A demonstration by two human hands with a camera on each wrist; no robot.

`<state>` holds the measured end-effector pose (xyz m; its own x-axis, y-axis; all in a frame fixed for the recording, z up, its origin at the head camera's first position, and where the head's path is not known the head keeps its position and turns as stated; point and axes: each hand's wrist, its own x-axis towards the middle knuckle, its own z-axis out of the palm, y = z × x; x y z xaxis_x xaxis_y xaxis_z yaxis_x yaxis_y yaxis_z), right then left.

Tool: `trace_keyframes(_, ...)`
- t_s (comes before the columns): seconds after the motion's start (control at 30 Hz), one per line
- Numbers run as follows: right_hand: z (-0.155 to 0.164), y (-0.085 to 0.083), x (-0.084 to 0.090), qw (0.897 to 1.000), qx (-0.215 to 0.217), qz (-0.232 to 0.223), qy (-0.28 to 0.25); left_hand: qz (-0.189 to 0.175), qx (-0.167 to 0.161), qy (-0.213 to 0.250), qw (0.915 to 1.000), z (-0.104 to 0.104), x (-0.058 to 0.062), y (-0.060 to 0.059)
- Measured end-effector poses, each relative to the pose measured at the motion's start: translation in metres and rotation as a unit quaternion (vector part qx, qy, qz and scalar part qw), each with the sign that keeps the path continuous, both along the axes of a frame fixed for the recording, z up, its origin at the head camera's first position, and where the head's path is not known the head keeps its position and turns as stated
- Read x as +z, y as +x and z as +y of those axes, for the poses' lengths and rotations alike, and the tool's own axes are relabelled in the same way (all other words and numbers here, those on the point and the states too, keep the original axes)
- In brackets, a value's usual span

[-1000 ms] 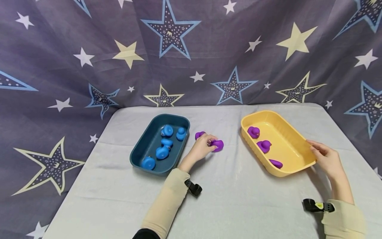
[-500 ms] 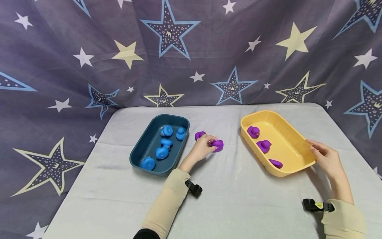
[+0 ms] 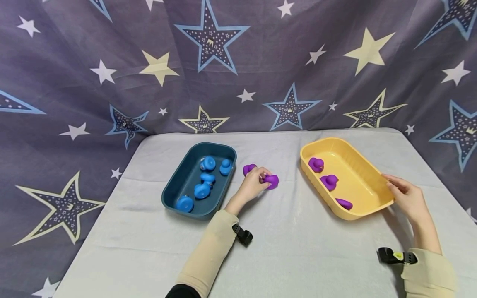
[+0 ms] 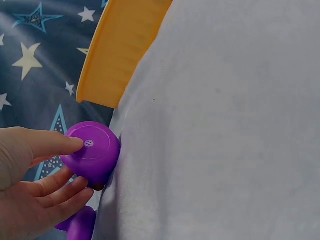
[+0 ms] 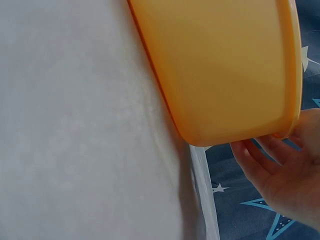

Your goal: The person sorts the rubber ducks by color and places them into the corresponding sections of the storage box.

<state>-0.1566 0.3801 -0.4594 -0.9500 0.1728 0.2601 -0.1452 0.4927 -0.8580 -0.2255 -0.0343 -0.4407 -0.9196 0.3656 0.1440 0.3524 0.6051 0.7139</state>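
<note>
Between thumb and fingers, my left hand (image 3: 250,186) pinches a purple rubber duck (image 3: 273,181) near the middle of the table. In the left wrist view the thumb presses on the round, flat underside of this duck (image 4: 100,157), which lies tipped on its side. Another purple duck (image 3: 248,169) is just behind the hand, partly covered by it. At the right, my right hand (image 3: 410,200) grips the near right corner of a yellow tub (image 3: 359,182). From the right wrist view, its fingers (image 5: 250,162) reach under the tub's rim.
Three purple ducks (image 3: 329,182) lie along the left side inside the yellow tub. Left of my left hand stands a dark teal tub (image 3: 190,178) with several blue ducks (image 3: 202,190). A star-patterned curtain (image 3: 253,62) hangs behind the pale cloth-covered table (image 3: 290,248).
</note>
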Motion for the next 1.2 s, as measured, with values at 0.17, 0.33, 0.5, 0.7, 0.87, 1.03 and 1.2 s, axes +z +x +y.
trace_keyframes(0.17, -0.013, 0.010, 0.020, 1.000, 0.017, 0.004, -0.006, 0.006, 0.003, 0.000, 1.0000, 0.001, -0.002, 0.000)
trace_keyframes(0.33, -0.015, 0.011, 0.024, 1.000, 0.015, -0.003, -0.008, 0.016, 0.005, 0.005, 0.9998, 0.001, -0.002, 0.000)
trace_keyframes(0.5, -0.015, 0.010, 0.025, 1.000, 0.012, -0.001, -0.001, 0.029, 0.009, 0.011, 0.9995, 0.001, -0.003, 0.001)
trace_keyframes(0.7, -0.014, 0.009, 0.023, 1.000, 0.018, 0.001, -0.009, 0.033, 0.012, 0.020, 0.9992, 0.001, -0.001, 0.001)
trace_keyframes(0.87, -0.015, 0.010, 0.024, 1.000, 0.017, 0.001, -0.010, 0.038, 0.006, 0.040, 0.9985, 0.005, 0.003, 0.000)
trace_keyframes(1.03, -0.016, 0.011, 0.025, 1.000, 0.019, 0.002, -0.013, 0.041, 0.001, 0.056, 0.9976, 0.009, 0.009, 0.000)
trace_keyframes(1.2, -0.015, 0.011, 0.024, 1.000, 0.018, 0.001, -0.011, 0.043, -0.002, 0.059, 0.9973, 0.013, 0.013, 0.000)
